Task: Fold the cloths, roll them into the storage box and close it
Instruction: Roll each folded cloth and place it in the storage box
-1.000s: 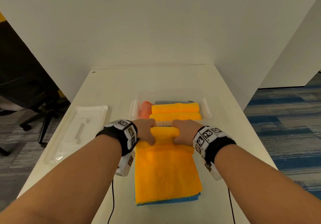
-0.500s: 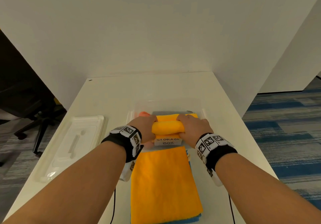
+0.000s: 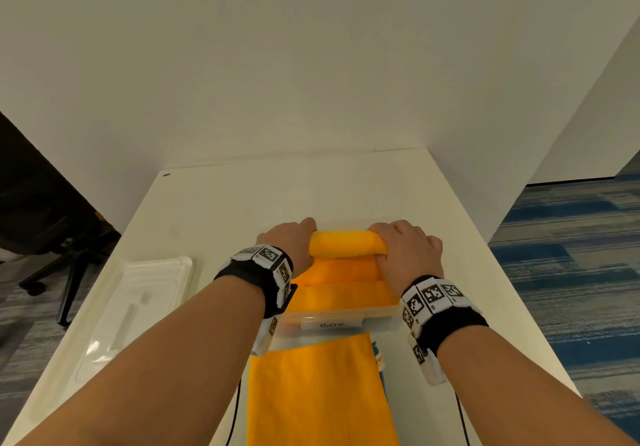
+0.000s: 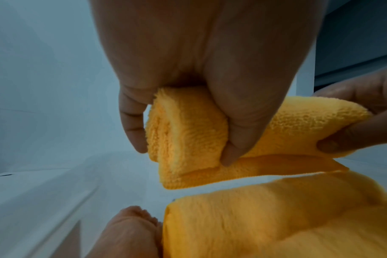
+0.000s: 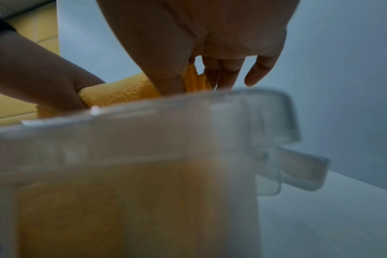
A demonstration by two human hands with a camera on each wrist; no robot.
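Three rolled orange cloths: one [image 3: 346, 244] held above the storage box, two [image 3: 341, 272] [image 3: 346, 295] lying inside it. One pink rolled cloth [image 4: 126, 233] beside them. One flat orange cloth [image 3: 318, 393]. One clear storage box [image 3: 325, 315]. One lid [image 3: 138, 303]. Two hands [image 3: 289, 243] [image 3: 405, 251].

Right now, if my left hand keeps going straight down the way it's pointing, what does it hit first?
Most likely the storage box floor at the far end. The left hand grips the rolled orange cloth above a bare gap beyond the rolls already in the box, though depth is hard to judge.
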